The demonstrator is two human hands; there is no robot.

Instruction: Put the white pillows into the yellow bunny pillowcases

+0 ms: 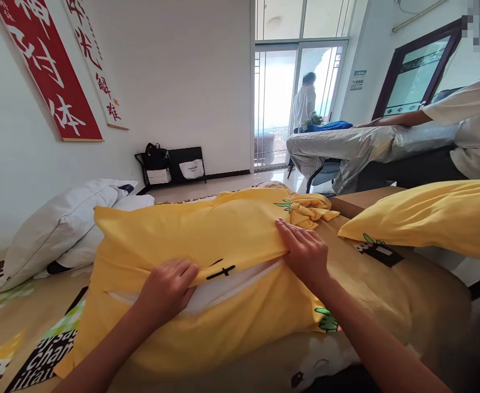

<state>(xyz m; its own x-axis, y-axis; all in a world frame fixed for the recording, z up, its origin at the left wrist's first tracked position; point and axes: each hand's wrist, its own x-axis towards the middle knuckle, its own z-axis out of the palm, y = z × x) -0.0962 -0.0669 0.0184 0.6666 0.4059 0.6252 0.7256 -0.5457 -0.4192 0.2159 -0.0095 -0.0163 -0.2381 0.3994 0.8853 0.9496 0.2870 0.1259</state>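
A yellow pillowcase with green and black prints lies in front of me on the bed. Its opening runs across the middle, and a strip of the white pillow inside shows through the gap. My left hand is closed on the upper edge of the opening, left of a black printed mark. Farther right, my right hand grips the same flap near its right end, with fingers on top of the cloth. Both thumbs are mostly hidden.
White pillows lie at the left by the wall. At the right is another yellow pillow, and crumpled yellow cloth lies beyond my right hand. A person leans at a plastic-covered table; another person stands by the glass doors.
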